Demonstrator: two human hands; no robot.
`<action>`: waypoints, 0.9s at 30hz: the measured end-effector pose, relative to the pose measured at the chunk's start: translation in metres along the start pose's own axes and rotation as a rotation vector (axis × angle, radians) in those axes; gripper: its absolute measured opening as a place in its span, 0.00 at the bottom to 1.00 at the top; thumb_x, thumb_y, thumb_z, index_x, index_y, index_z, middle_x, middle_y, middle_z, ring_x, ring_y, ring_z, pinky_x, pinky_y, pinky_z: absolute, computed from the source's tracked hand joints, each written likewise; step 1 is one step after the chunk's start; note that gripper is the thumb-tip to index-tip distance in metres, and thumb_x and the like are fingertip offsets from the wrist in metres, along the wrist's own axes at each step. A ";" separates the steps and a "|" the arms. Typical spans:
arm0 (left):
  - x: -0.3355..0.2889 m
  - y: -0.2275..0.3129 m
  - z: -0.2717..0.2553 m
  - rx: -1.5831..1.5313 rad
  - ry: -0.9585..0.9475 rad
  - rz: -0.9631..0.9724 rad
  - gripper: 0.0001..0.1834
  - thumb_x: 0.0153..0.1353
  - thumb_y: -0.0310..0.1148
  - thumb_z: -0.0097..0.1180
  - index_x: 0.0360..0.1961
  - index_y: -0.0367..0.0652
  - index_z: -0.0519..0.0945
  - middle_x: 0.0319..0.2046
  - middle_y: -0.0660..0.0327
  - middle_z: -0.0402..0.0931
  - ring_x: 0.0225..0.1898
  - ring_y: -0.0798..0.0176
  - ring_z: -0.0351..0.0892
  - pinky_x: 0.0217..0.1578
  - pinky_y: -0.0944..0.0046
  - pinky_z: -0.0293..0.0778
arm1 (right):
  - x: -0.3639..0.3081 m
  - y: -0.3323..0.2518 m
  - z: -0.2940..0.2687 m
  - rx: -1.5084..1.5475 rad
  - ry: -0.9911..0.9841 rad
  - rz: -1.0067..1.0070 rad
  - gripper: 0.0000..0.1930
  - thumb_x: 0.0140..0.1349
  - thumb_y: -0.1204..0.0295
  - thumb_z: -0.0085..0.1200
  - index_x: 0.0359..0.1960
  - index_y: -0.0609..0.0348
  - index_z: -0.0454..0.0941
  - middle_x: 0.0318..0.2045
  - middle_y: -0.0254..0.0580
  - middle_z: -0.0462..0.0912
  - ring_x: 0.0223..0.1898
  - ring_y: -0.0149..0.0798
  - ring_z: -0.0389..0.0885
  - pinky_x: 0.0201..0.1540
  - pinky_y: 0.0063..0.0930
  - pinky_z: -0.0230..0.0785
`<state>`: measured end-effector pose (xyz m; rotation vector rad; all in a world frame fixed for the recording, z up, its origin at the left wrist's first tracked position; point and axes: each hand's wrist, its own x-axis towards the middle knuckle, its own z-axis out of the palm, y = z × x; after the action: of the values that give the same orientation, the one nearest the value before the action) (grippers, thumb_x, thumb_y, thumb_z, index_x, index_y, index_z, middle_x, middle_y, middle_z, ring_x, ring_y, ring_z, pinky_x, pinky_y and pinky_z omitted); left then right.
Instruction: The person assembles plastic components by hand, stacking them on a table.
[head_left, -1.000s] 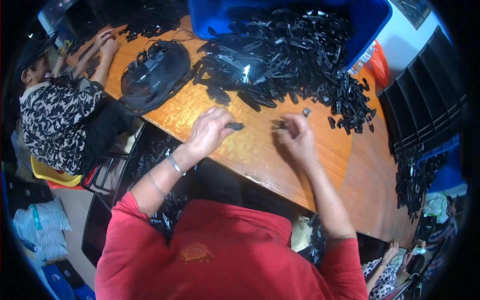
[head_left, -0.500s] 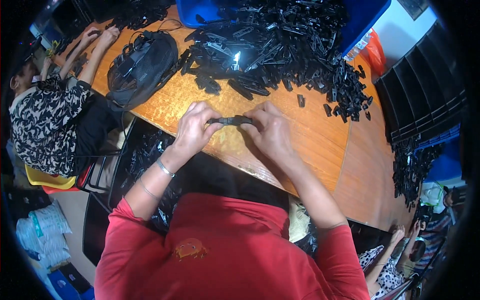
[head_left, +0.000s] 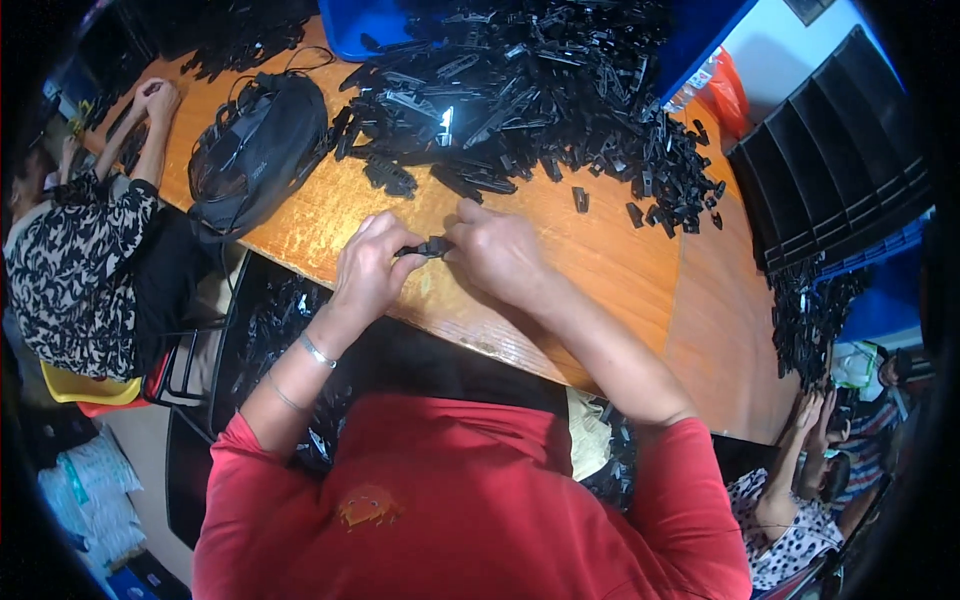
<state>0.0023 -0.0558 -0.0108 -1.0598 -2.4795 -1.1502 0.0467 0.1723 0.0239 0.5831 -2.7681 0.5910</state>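
Note:
Over the front part of the wooden table (head_left: pixel 600 300), both hands meet at a small, dark, elongated black plastic part (head_left: pixel 432 247). Its left end is pinched between the thumb and fingers of my left hand (head_left: pixel 370 262). My right hand (head_left: pixel 497 252) is closed around the other end, and its back hides most of its fingers and that end of the part. Just beyond the hands lies a large heap of similar black plastic parts (head_left: pixel 520 110), some long and some short. One short piece (head_left: pixel 580 199) sits apart at the heap's near edge.
A black mesh bag (head_left: pixel 262 150) lies left of the heap. Blue bins (head_left: pixel 345 30) stand behind it, beside a red plastic bag (head_left: pixel 728 95). Black ribbed panels (head_left: pixel 835 160) are at the right. Co-workers sit at far left (head_left: pixel 85 270) and lower right (head_left: pixel 790 520).
My right hand has moved left and turned, covering more of the part. Less of the part shows between my hands. The view has shifted slightly.

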 end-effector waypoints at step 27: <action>0.001 -0.001 0.003 -0.018 0.012 -0.012 0.10 0.57 0.24 0.76 0.40 0.37 0.89 0.36 0.51 0.82 0.43 0.43 0.83 0.46 0.50 0.79 | -0.026 0.011 -0.001 0.102 0.080 0.137 0.12 0.61 0.69 0.76 0.45 0.54 0.90 0.41 0.45 0.85 0.38 0.57 0.89 0.39 0.50 0.81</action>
<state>0.0010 -0.0531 -0.0132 -1.0413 -2.4735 -1.1812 0.0653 0.1908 0.0124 0.3836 -2.7305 0.7717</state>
